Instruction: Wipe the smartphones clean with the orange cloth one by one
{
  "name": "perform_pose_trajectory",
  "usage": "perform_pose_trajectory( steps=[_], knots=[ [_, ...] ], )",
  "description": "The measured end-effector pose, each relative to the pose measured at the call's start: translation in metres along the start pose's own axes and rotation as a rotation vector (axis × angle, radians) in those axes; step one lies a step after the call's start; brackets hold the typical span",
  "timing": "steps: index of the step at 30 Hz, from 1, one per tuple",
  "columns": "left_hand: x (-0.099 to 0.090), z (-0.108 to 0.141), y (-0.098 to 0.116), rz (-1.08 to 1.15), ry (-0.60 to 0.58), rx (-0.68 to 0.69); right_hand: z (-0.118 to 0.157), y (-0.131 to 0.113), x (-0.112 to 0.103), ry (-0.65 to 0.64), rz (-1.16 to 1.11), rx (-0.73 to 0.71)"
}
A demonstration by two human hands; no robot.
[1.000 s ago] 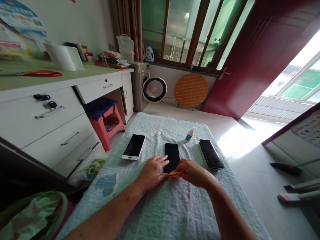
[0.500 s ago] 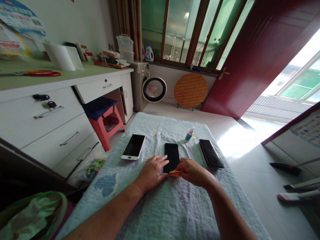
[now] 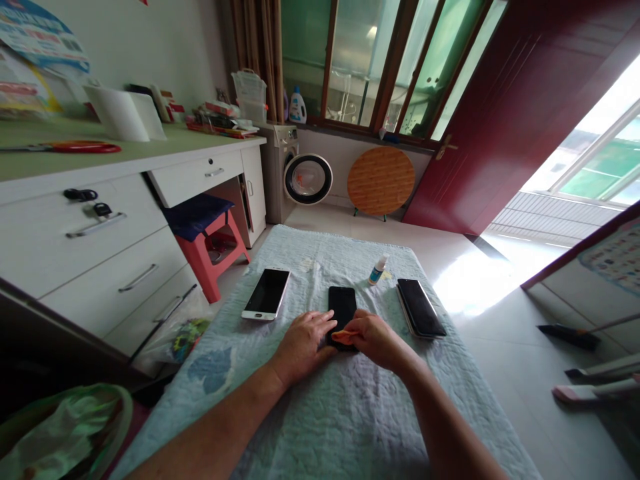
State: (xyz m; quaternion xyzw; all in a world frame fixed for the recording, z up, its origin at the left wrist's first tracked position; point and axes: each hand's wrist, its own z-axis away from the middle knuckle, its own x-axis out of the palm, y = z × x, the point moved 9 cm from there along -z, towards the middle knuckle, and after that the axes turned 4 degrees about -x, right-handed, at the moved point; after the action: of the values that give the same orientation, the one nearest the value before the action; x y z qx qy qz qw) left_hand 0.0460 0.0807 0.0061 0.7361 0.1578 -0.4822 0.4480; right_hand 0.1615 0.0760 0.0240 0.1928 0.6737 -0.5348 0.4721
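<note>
A black smartphone [image 3: 342,303] lies face up in front of me on the pale blue quilted cloth [image 3: 310,427]. My left hand [image 3: 306,340] rests flat at its left edge, fingers stretched out and the fingertips touching the phone. Pinched in my right hand [image 3: 377,339] is an orange cloth [image 3: 344,337], pressed on the lower part of the screen. To the left lies a white smartphone [image 3: 267,293] with a dark screen. A black phone [image 3: 421,308] is at the right, with something light-coloured under it. A small spray bottle [image 3: 379,270] stands beyond my right hand.
At the left is a white desk [image 3: 210,172] with drawers, a red stool [image 3: 213,247] beside it. A bin [image 3: 127,410] stands at the lower left. Behind are a washing machine [image 3: 280,143] with its door open, a round wooden tabletop [image 3: 381,180] and a red door [image 3: 465,113].
My right hand has moved the orange cloth slightly up and left, from the phone's bottom edge onto its lower screen. My left hand stays in place.
</note>
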Motion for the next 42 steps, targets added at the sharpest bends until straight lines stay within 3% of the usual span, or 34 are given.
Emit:
perform_pose_trajectory(
  steps=[9, 17, 34, 42],
  knots=[
    [-0.001, 0.000, 0.001, 0.012, 0.001, 0.020, -0.008, 0.010, -0.009, 0.215, -0.004, 0.055],
    [-0.001, 0.000, 0.002, 0.041, 0.026, 0.058, -0.012, 0.021, -0.007, 0.288, 0.042, 0.100],
    [-0.002, 0.000, 0.003, -0.005, -0.029, 0.000, -0.002, -0.005, -0.002, 0.063, 0.045, 0.000],
    [-0.001, -0.001, 0.002, -0.011, -0.023, -0.016, 0.000, -0.015, 0.001, 0.038, -0.020, -0.045]
  ],
)
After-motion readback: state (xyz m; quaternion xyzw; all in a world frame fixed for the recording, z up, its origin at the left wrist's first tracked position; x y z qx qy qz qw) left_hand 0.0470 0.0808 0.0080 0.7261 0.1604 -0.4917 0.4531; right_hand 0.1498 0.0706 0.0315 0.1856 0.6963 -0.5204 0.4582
